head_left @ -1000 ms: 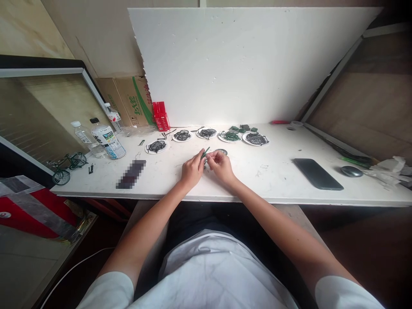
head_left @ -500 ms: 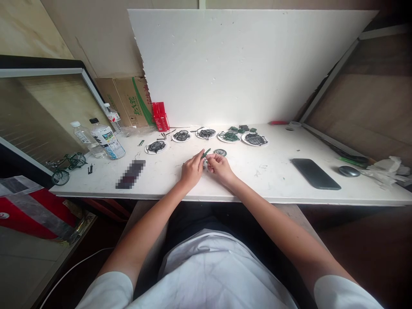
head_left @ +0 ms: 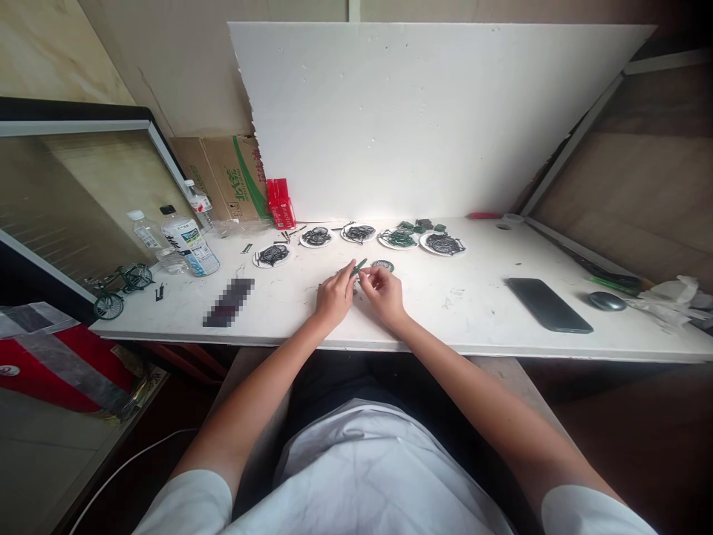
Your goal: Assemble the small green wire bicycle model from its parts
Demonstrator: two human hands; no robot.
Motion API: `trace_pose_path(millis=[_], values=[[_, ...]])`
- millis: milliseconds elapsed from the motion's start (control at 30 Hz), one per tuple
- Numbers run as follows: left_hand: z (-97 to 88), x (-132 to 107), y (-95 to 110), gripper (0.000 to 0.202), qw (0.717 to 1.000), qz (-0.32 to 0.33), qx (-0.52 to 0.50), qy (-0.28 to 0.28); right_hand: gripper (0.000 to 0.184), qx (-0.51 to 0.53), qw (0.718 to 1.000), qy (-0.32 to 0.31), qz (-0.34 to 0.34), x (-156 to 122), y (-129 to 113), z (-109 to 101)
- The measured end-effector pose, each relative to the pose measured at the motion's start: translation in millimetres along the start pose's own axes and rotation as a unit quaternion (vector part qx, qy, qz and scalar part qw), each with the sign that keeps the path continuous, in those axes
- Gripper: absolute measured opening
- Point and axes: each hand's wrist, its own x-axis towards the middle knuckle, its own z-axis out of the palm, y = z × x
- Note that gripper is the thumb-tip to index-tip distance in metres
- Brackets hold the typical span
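Near the table's front edge, my left hand (head_left: 335,299) is closed around a small dark green model bicycle part (head_left: 361,264), whose narrow end sticks out past the fingertips. My right hand (head_left: 385,296) meets it from the right, thumb and fingers pinched close to the same part; what lies in that pinch is too small to make out. Just behind the right fingers lies a small spoked wheel (head_left: 383,265), flat on the white table (head_left: 445,305). A finished-looking green model bicycle (head_left: 123,286) stands at the table's left end.
Several plates of small parts, such as the plate of black pieces (head_left: 444,244) and the plate of green frames (head_left: 397,238), line the back. Bottles (head_left: 192,249) and a red box (head_left: 281,204) stand left. A phone (head_left: 549,305) and a mouse (head_left: 607,301) lie right.
The right hand's fingers have shifted slightly and curl more over the part. The left hand keeps its hold. The whole view has moved a little.
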Motion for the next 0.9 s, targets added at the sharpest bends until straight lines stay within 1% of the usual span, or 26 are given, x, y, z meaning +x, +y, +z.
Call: trace_pose_path(millis=[67,167,333,467,633,733,900], values=[[-0.7,0.0,1.2,0.047,1.0,0.004,-0.001,0.0,0.03,-0.047,0.998,0.025,-0.042,-2.6,1.8,0.4],[-1.0,-0.1,2.0,0.047,1.0,0.007,0.005,0.001,0.024,-0.062,0.997,0.021,-0.048,-3.2,3.2,0.2],[0.3,-0.5,1.6,0.047,1.0,0.012,0.003,0.004,0.026,-0.063,0.997,0.022,-0.044,-2.7,3.5,0.6],[1.2,-1.2,1.6,0.048,1.0,0.013,0.003,0.007,0.024,-0.08,0.995,0.028,-0.057,-4.5,4.9,1.4],[0.6,-1.9,3.0,0.048,1.0,0.011,0.008,0.014,0.021,-0.163,0.982,0.024,-0.089,-6.1,7.4,1.8],[0.0,-2.1,3.9,0.049,1.0,0.011,0.003,0.018,0.022,-0.195,0.976,0.025,-0.093,-6.9,8.1,2.4],[0.8,-2.2,2.6,0.047,1.0,0.015,0.006,0.023,0.021,-0.172,0.982,0.011,-0.08,-7.3,10.1,2.6]])
